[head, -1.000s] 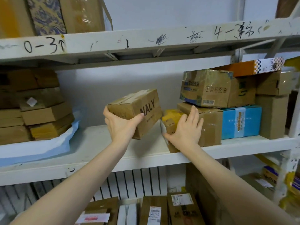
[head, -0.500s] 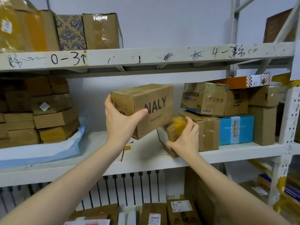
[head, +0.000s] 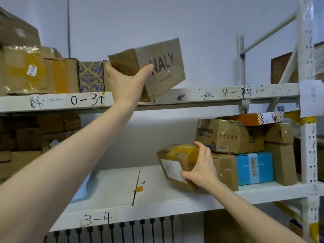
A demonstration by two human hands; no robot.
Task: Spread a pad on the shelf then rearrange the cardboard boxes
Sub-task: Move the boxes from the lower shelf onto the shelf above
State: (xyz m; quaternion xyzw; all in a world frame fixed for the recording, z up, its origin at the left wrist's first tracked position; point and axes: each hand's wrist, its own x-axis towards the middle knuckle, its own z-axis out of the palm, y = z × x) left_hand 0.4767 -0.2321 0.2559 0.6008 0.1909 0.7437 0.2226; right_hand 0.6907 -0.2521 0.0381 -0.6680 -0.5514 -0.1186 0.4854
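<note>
Landmark for all positions: the middle shelf [head: 175, 195], marked "3-4" on its front lip.

Nearest item: the right hand [head: 201, 168] is clamped on a small taped box [head: 177, 164] at the shelf's right-centre, thumb under the labelled near face, fingers over the top. Half a second ago this box sat flat against the stack; it is now tipped, near edge raised, long axis running back and to the right toward the stacked boxes [head: 245, 149] it still touches. Judgement: it is being freed for removal.

Above the shelf: the left hand [head: 128, 85] is closed around the near end of the NALY box [head: 149, 67], thumb on the printed face. A second ago this box hung just over the middle shelf; it has since been carried up to the upper shelf [head: 228, 97], its lower corner at that shelf's front lip. Its long axis slants up and to the right, printed face toward the camera.

Farther left on the middle shelf, a corner of the blue pad [head: 84, 188] shows, partly hidden behind the left forearm. Judgement: the bare stretch is being cleared so the pad can be extended.
</note>
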